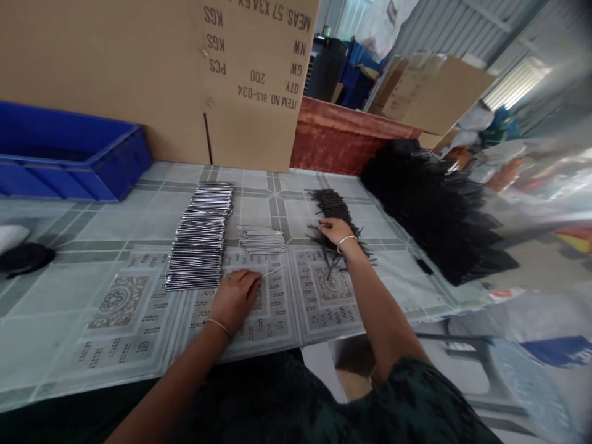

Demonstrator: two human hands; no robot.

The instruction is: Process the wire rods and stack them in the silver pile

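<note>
My left hand rests low over the tablecloth, fingers closed on a thin metal rod that points to the right. Just beyond it lies a small heap of plain silver rods. To its left stretches a long, neat row of shiny, ridged-looking metal rods. My right hand reaches into a loose pile of thin black sticks. Its fingertips are pinched together at a black stick; the exact grip is partly hidden.
A blue plastic crate stands at the back left before a tall cardboard sheet. A large black stack of netlike material covers the right side. A small black object lies near it. A round black item sits far left.
</note>
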